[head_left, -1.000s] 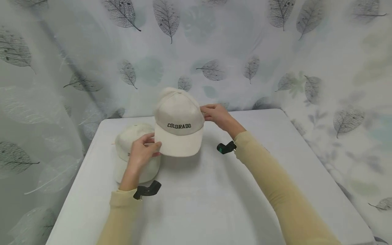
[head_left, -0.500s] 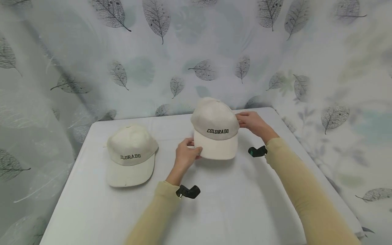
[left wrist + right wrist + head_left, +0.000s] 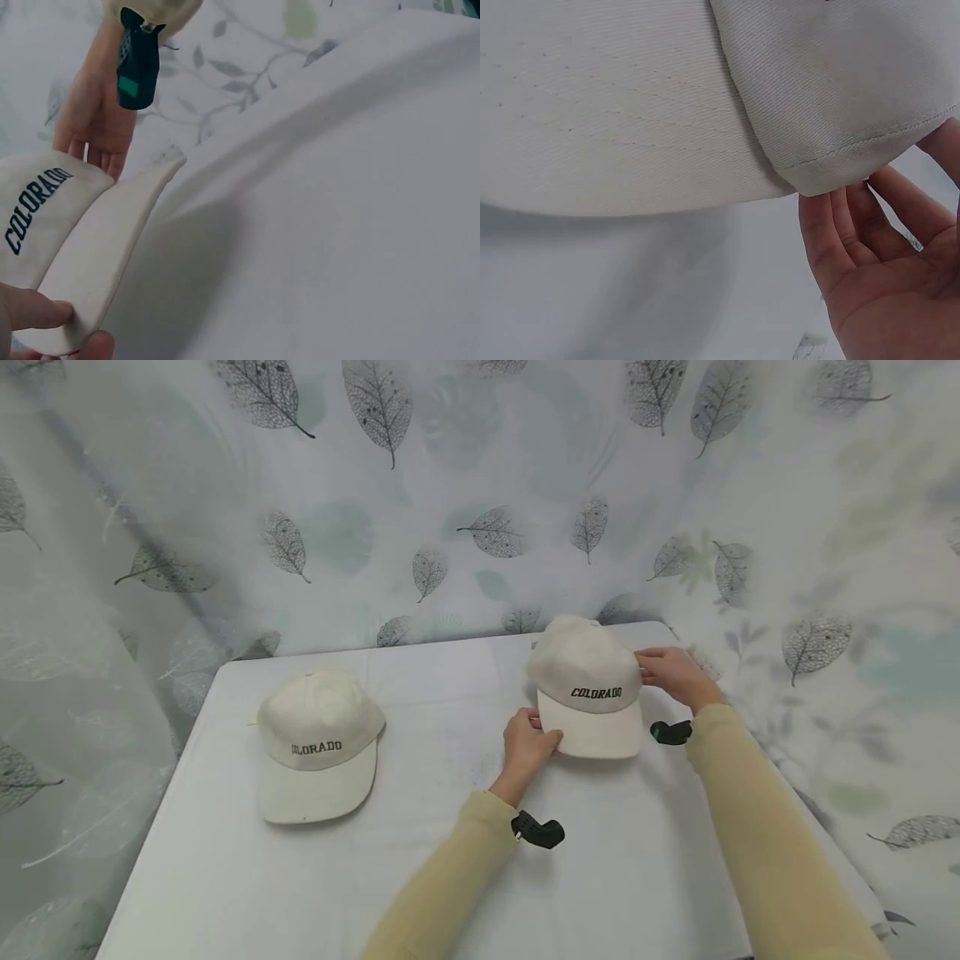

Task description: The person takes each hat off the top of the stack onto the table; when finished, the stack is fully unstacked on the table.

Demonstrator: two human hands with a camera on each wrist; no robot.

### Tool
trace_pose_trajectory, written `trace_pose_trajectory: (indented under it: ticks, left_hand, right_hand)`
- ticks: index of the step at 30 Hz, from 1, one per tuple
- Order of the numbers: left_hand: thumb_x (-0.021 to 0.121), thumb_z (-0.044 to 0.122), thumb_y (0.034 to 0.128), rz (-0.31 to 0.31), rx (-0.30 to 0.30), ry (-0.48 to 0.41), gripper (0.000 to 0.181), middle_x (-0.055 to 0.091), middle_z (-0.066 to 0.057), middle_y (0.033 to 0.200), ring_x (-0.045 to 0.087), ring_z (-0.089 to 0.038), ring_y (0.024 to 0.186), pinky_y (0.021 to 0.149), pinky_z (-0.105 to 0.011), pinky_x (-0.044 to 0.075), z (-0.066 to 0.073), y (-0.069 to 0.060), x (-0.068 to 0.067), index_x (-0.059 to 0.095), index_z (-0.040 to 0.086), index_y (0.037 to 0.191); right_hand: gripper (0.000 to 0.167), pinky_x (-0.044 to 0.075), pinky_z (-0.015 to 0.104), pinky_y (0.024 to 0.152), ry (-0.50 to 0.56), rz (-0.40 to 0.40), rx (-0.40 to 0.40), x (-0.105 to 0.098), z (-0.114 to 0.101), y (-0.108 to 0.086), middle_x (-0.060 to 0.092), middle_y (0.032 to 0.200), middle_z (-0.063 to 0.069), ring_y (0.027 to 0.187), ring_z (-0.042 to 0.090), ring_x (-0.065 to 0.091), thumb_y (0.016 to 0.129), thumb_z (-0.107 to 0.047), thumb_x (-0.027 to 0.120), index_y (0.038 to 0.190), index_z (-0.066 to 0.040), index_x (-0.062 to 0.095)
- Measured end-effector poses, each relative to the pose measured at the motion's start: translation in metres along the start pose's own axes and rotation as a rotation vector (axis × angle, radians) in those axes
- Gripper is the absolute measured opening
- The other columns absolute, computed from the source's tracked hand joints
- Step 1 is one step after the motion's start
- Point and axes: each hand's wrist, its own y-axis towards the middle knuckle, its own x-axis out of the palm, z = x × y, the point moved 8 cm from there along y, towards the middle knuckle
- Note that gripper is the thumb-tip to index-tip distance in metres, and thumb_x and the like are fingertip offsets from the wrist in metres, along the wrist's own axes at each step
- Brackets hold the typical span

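A cream cap (image 3: 588,689) with dark COLORADO lettering is held by both hands at the right part of the table, brim towards the viewer. My left hand (image 3: 525,750) pinches the left corner of its brim, thumb on top, as the left wrist view also shows at the brim (image 3: 90,262). On the cap's right side, my right hand (image 3: 678,677) grips the lower edge; in the right wrist view the fingers (image 3: 866,225) reach beneath that edge, tips hidden. A second cream cap (image 3: 318,747) with the same lettering lies at the left, apart from both hands.
Both caps are over a white-covered table (image 3: 300,893). Behind it and at the sides hangs a pale curtain (image 3: 465,468) with a leaf print. Each wrist bears a small black device, the left one (image 3: 537,831) and the right one (image 3: 670,732).
Both hands have carried the held cap rightwards from beside the other cap and lowered it. The left cap, partly covered by my left hand before, is now in full view.
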Motion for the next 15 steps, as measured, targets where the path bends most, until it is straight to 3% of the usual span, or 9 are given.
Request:
trace_pose_trajectory:
  ticks: [5,15]
  left_hand:
    - [0.081,0.011,0.0782,0.030,0.025,0.157,0.039,0.059,-0.006,0.089,0.056,-0.015,0.077,0.067,-0.028,0.049,0.004,0.003,0.019,0.061,-0.001,0.110]
    - [0.085,0.015,0.0758,-0.001,0.058,0.235,0.035,0.056,-0.001,0.080,0.053,-0.016,0.076,0.068,-0.030,0.047,0.011,0.002,0.044,0.061,0.001,0.097]
  right_hand:
    - [0.080,0.035,0.043,0.110,0.021,0.000,0.016,-0.015,0.016,-0.001,0.025,0.156,0.026,0.137,0.038,0.037,0.101,-0.044,0.055,0.152,0.009,0.023]
    - [0.076,0.030,0.043,0.113,0.089,0.032,0.059,-0.033,0.030,-0.007,0.017,0.159,0.026,0.141,0.039,0.030,0.103,-0.037,0.052,0.152,0.011,0.018]
